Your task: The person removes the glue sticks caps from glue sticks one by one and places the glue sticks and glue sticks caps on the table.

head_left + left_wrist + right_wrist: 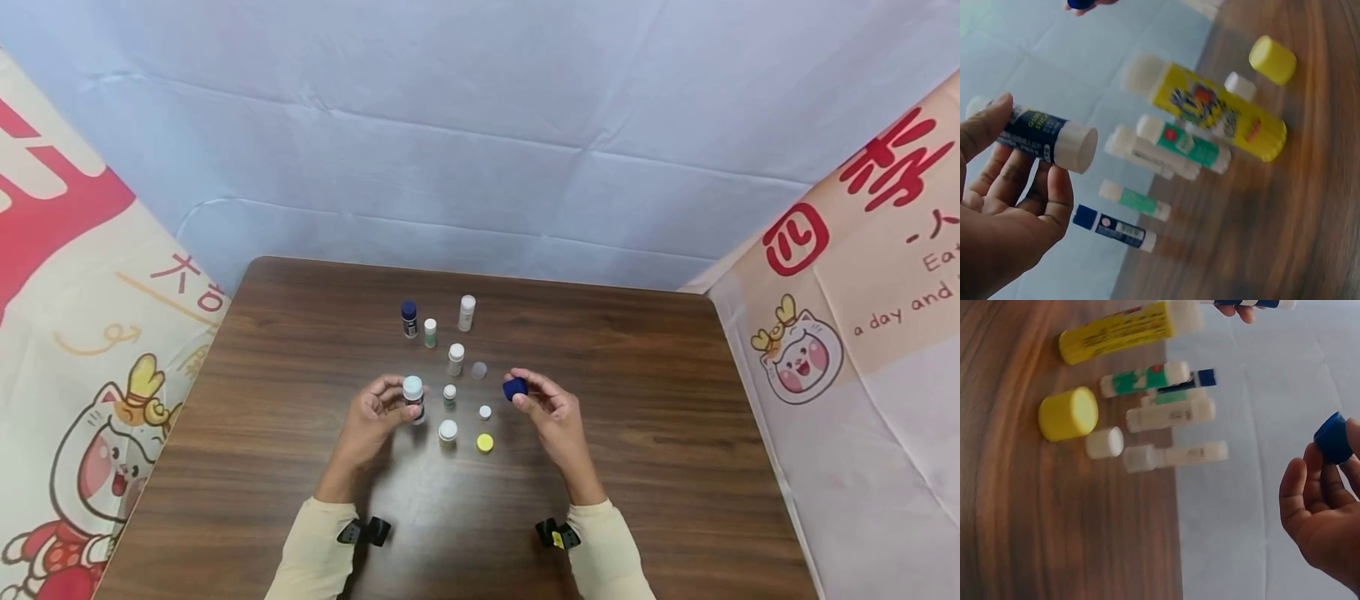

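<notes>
Holding a navy-labelled glue stick (413, 395) upright in the snug grip of the left hand (375, 414), just left of frame centre; long axis near vertical, white end up; pinching a blue cap (515, 388) in the right hand (553, 414), right of centre; below, wood-grain desk (675, 400), backed by pale cloth (450, 150); between both, standing sticks (456, 360) and yellow cap (485, 443); rightward, broad woodgrain to the edge!

Right wrist cam lops off part of the navy glue stick (1267, 303) at the top edge, and the left one crops the blue cap (1080, 3). Print on the yellow glue stick (1235, 120) there's just a smear.
</notes>
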Demonstrator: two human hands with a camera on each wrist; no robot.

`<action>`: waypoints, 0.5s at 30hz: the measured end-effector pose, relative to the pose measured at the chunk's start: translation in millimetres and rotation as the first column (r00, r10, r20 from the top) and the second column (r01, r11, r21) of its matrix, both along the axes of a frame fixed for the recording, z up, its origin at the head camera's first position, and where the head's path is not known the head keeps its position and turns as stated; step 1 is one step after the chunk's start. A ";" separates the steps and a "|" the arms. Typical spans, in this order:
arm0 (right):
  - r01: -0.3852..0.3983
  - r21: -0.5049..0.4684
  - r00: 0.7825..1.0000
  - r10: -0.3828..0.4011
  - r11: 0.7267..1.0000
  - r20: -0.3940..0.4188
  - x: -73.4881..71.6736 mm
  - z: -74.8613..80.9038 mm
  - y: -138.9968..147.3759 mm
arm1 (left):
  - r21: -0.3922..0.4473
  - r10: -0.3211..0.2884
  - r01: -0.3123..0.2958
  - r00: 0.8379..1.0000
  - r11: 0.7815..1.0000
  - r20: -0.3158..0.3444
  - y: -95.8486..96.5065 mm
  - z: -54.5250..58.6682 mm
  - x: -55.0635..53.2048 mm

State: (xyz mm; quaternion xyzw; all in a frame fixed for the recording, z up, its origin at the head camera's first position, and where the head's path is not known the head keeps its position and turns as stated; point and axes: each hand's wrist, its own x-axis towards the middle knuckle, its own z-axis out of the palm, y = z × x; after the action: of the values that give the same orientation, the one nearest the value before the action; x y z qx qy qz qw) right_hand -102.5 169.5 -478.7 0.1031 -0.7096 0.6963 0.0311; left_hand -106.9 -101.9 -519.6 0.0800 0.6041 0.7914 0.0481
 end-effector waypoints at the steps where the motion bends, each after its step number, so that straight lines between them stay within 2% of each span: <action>1: 0.019 0.035 1.000 -0.019 0.999 -0.002 -0.2 2.3 -1.0 | -0.029 0.014 -0.014 1.000 0.999 -0.003 -0.3 -1.1 -1.8; 2: 0.038 0.064 0.999 -0.038 0.997 -0.002 -0.8 3.7 -1.8 | -0.053 0.025 -0.026 1.000 0.998 -0.004 -0.5 -2.8 -3.7; 5: 0.115 0.164 0.993 -0.112 0.980 -0.029 -5.5 -6.3 -2.1 | -0.125 0.064 -0.063 0.998 0.990 -0.001 -0.9 -8.3 -8.7; 7: 0.182 0.237 0.983 -0.173 0.954 -0.061 -10.9 -22.8 -0.7 | -0.171 0.086 -0.086 0.996 0.982 -0.007 -0.7 -12.0 -11.2; 8: 0.217 0.280 0.976 -0.203 0.935 -0.079 -13.8 -32.4 0.1 | -0.188 0.098 -0.097 0.995 0.977 -0.001 -0.1 -11.3 -12.1; 11: 0.292 0.450 0.957 -0.256 0.844 -0.139 -20.3 -52.4 0.2 | -0.228 0.127 -0.123 0.992 0.966 0.002 2.7 -7.2 -13.2; 13: 0.296 0.550 0.955 -0.252 0.781 -0.157 -23.2 -62.7 -0.1 | -0.234 0.144 -0.138 0.990 0.962 0.008 5.1 -5.3 -13.9; 15: 0.271 0.617 0.962 -0.232 0.738 -0.145 -24.9 -71.0 -0.4 | -0.247 0.160 -0.149 0.987 0.957 0.024 7.6 -8.7 -15.7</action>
State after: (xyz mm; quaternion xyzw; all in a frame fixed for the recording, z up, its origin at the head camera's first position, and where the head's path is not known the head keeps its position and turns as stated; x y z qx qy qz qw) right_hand -127.4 169.1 -549.7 0.0311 -0.9079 0.4036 0.1091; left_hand -122.6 -94.3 -528.3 0.0087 0.7003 0.7138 0.0088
